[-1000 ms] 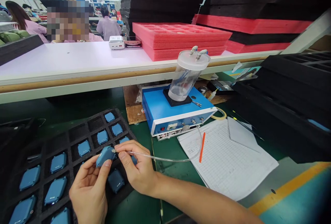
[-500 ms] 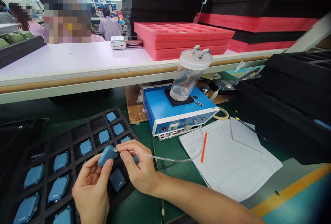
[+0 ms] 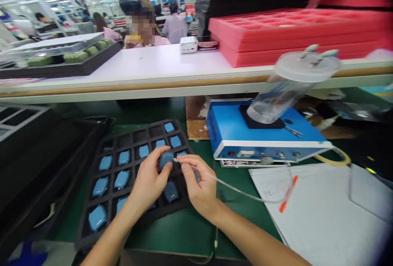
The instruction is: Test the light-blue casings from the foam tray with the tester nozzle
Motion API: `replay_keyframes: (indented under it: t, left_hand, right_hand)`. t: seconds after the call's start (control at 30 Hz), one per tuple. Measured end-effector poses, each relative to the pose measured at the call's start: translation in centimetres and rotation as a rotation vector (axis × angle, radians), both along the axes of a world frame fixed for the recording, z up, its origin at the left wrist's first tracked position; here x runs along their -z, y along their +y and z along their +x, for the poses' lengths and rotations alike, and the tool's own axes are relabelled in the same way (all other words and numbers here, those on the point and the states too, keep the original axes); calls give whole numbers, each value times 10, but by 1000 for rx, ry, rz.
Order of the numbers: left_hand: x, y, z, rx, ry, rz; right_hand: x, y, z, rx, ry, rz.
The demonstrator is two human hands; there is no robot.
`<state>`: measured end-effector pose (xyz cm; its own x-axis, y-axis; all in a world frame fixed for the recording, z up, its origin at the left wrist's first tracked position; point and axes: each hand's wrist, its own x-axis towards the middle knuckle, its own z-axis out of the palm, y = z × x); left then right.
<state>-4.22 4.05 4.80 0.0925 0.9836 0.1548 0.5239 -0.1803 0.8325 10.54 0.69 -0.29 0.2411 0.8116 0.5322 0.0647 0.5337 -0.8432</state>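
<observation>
the left hand (image 3: 152, 178), left of the frame's centre, is part closed, thumb and fingers gripping a small blue rounded rectangular case (image 3: 166, 160). the right hand (image 3: 199, 184), near the centre, pinches the end of a thin clear flexible tube (image 3: 242, 192) between thumb and fingertips. the tube's end is at the right side of the case; whether it touches cannot be told.

the held case is in front of a black foam compartment tray (image 3: 159, 215), left of centre, where similar blue cases (image 3: 122, 179) lie in many of the compartments. the tray lies on a green table (image 3: 172, 235).

the tube curves right, toward the front of a blue metal box (image 3: 221, 114) right of centre. a clear plastic cylinder (image 3: 278, 98) tilts above its top. at the lower right, a bright orange strip (image 3: 288, 194) lies on white paper sheets (image 3: 334, 221). across the upper frame, a white shelf (image 3: 144, 59) carries pinkish-red foam trays (image 3: 276, 48).
</observation>
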Motion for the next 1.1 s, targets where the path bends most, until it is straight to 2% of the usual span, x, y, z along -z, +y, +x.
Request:
replay_keyframes:
  t: [0.07, 0.1, 0.2, 0.3, 0.4, 0.5, 0.6, 0.67, 0.77, 0.87, 0.93, 1.0, 1.1]
  left_hand:
    - [-10, 33, -9, -67, 293, 104]
    - [-13, 52, -12, -128, 407, 99]
    - [-8, 101, -15, -223, 480, 33]
    - [4, 122, -14, -252, 540, -10]
    - [2, 113, -32, -296, 613, 20]
    - [-12, 88, -73, -412, 711, 7]
    - [-23, 68, -119, -510, 785, -114]
    - [-24, 64, -139, -537, 785, -174]
    - [-24, 67, -153, -561, 704, -192]
    - [-29, 65, -147, -574, 557, -150]
    - [-28, 51, -127, -536, 431, -109]
    - [-18, 29, -95, -447, 283, -89]
    - [7, -7, -38, -296, 69, -83]
  right_hand:
    - [5, 0, 0, -11, 13, -28]
    - [7, 0, -1, -13, 16, -38]
    - [11, -1, -2, -15, 3, -50]
    - [12, -2, -2, -14, -11, -60]
    - [12, -4, -1, -15, -9, -76]
    - [12, -6, 0, -20, -1, -88]
    - [12, -7, -1, -30, -10, -102]
    - [12, -7, -2, -37, -22, -105]
    - [14, -8, -3, -34, -25, -109]
    - [17, -9, -3, -13, -10, -125]
    - [19, -9, -4, -13, 7, -126]
    - [19, -9, -4, -25, 27, -113]
    - [15, -9, -5, -12, 40, -85]
